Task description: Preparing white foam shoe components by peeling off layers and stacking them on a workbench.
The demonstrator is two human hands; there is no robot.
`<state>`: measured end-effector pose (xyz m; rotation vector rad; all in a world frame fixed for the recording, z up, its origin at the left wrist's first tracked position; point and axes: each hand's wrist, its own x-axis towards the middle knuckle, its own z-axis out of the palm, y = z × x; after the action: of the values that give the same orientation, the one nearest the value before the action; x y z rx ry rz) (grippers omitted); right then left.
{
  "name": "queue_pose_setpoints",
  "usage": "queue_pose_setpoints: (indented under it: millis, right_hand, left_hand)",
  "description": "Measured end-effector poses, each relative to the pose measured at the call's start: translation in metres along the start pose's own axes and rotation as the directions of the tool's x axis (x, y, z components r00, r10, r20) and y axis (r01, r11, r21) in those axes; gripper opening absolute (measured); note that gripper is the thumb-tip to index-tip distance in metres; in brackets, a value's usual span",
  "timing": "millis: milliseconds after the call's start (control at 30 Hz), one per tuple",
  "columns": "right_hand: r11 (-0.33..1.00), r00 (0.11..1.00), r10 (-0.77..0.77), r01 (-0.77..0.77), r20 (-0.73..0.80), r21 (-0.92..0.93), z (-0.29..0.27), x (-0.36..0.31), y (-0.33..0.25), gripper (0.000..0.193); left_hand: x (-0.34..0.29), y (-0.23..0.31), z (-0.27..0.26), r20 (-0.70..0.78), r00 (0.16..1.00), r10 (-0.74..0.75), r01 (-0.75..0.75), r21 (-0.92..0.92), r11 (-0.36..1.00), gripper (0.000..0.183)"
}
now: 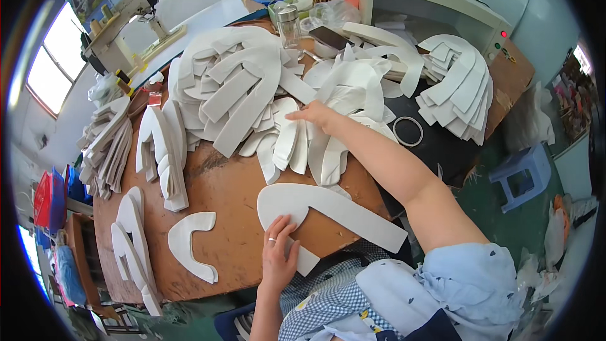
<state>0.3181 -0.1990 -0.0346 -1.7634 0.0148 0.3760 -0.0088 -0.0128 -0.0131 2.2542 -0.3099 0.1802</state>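
A large white U-shaped padded piece (pixel 353 215) lies at the table's near edge, one leg reaching past it toward my lap. My left hand (pixel 278 249), with a ring on one finger, rests on its shorter leg with the fingers laid over the surface. My right arm stretches across the table, and my right hand (pixel 314 115) touches a heap of smaller curved white pieces (pixel 287 142). One finger points out to the left over them; the other fingers are partly hidden. A smaller white C-shaped piece (pixel 183 246) lies flat to the left of my left hand.
Large white U-shaped pieces are piled behind (pixel 243 82), with another fanned stack (pixel 461 88) at the far right. More stacks line the left edge. A glass jar (pixel 289 25), phone (pixel 329 38), tape roll (pixel 408 131) and boxy grey machine (pixel 435 6) stand around them. A blue stool (pixel 524 177) stands right.
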Motion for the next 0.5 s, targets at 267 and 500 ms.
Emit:
queue_pose_setpoints:
  millis: [267, 500]
  right_hand:
    - [0.995, 0.994, -0.094, 0.093, -0.053, -0.02, -0.017, -0.047, -0.007, 0.057]
    - [0.931, 0.867, -0.305, 0.184, -0.395, -0.315, -0.126, -0.045, 0.036, 0.056]
  left_hand:
    - [-0.002, -0.001, 0.001, -0.01, 1.0, -0.01, 0.01, -0.029, 1.0, 0.04]
    - [-0.001, -0.007, -0.002, -0.006, 1.0, 0.018, -0.018, -0.017, 1.0, 0.039]
